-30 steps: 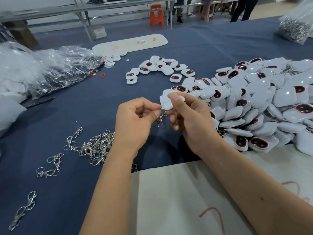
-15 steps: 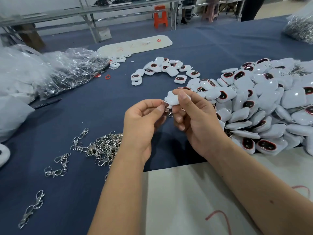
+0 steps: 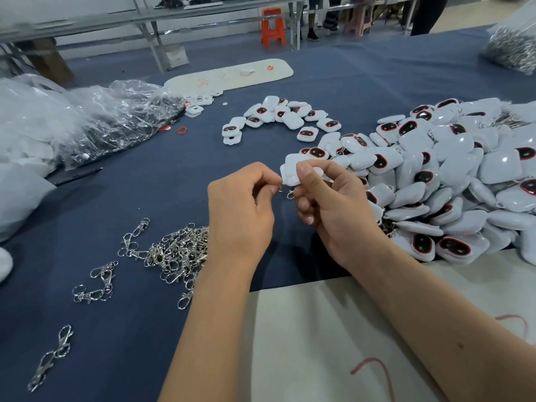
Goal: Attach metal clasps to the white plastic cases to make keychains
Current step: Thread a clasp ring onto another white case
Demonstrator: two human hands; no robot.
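The right hand [image 3: 333,204] pinches a white plastic case [image 3: 293,172] between thumb and fingers, held above the blue counter [image 3: 162,181], while the left hand [image 3: 240,210] pinches the small ring of a metal clasp [image 3: 280,190] just left of the case's lower edge, almost touching it. The clasp must travel rightward into the case, so the left hand does the feeding. The loose clasp pile [image 3: 177,250] lies left of the case, the heap of cases [image 3: 464,175] right; no readable writing shows.

Metal clasp [image 3: 285,192]: hung in full view below the fingers a second ago; now mostly hidden between left hand [image 3: 240,216] and right hand [image 3: 333,210], tucked under white case [image 3: 293,172].
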